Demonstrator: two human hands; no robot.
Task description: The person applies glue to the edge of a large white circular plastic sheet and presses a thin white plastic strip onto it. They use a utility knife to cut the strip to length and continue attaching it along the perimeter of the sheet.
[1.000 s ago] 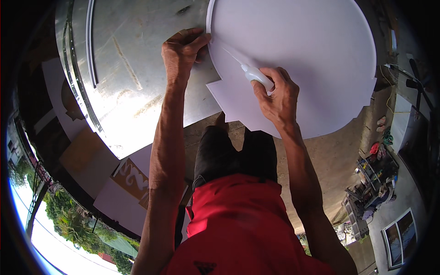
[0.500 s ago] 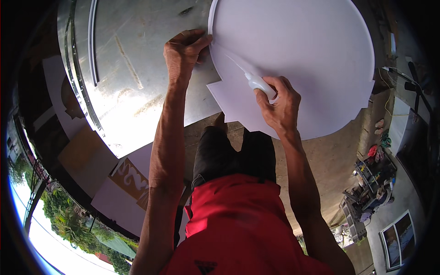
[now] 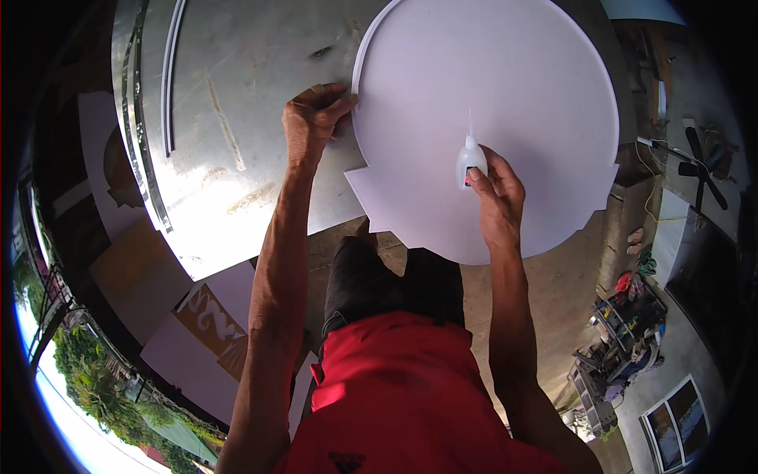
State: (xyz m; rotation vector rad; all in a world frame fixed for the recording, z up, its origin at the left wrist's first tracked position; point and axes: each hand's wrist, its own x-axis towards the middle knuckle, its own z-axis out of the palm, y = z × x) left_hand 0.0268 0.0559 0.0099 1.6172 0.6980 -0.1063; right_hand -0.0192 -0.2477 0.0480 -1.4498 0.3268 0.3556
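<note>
Red shirt [image 3: 395, 387], small dark emblem [image 3: 347, 460], black shorts [image 3: 359, 276]

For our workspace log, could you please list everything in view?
Panel: one, white, upper middle
Bottle: one, translucent white, over panel
Table: one, silver, upper left
Strip: one or two, grey, on table
Sheets: several, white and brown, lower left
Plants: several, green, lower left
Fan: one, black, right side
Rack: one, dark, lower right
Window: one, white-framed, lower right
Shorts: one pair, black, lower middle
Shirt: one, red, bottom middle
Forearms: two, bare, lower middle
Left fingers: one set, bare, at panel's left edge
Right fingers: one set, bare, around bottle
</note>
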